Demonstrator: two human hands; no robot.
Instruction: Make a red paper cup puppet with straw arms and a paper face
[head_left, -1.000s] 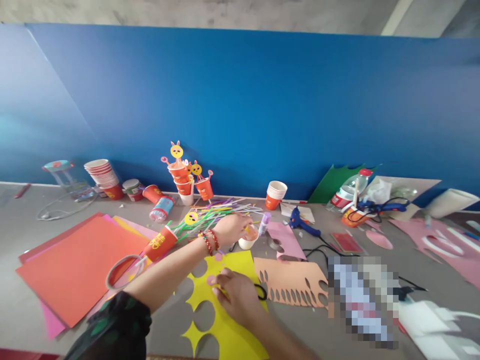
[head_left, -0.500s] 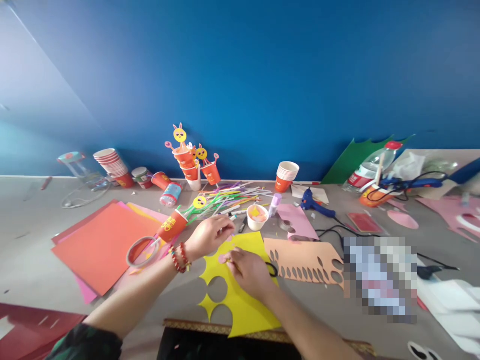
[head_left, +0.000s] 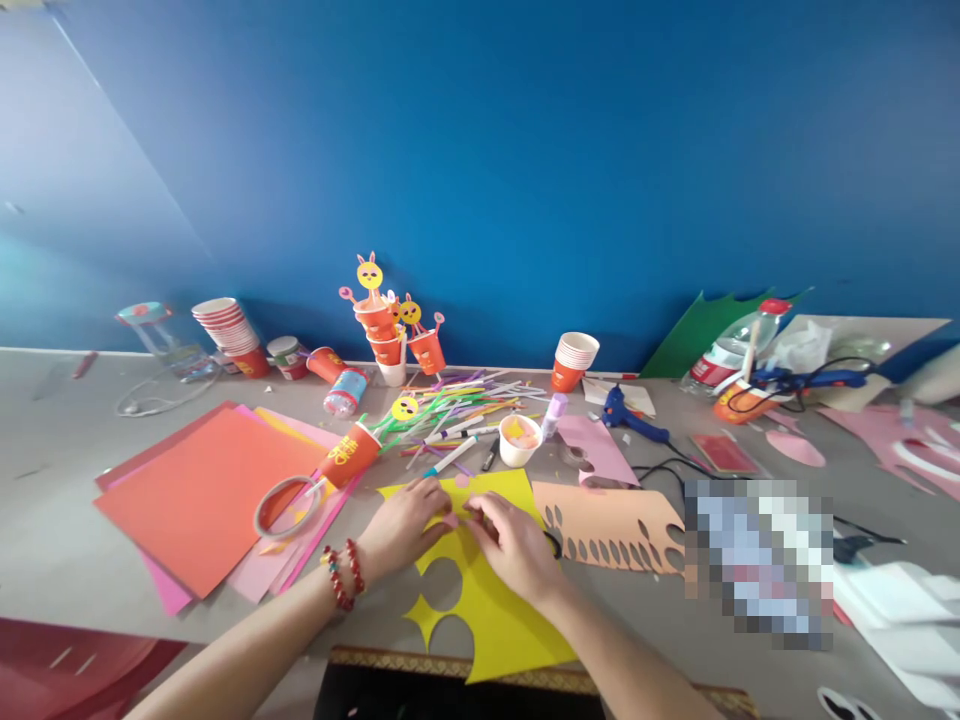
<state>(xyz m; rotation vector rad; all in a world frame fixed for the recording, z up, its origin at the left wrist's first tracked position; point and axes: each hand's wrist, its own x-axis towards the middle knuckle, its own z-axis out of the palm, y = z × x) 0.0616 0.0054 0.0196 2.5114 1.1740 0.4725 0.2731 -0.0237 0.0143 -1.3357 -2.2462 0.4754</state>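
My left hand, with red beads at the wrist, is closed in a pinch on a small pink paper piece. Close beside it, my right hand has its thumb and fingertips pressed together; what they grip is too small to make out. Both hands are over a yellow sheet with round holes cut from it. A small pink paper disc lies near the sheet's top edge. Black scissor handles show partly from behind my right hand. Beyond my fingers lies a white marker.
A white paper cup with scraps and a glue stick stand ahead. Orange sheets and a tape roll lie left. A peach sheet and a blue glue gun are right. Decorated cups stand by the wall.
My left hand has come down and nearer, away from the marker, to meet my right hand over the yellow sheet. The right hand has shifted slightly right, and its fingers have turned toward the left hand.
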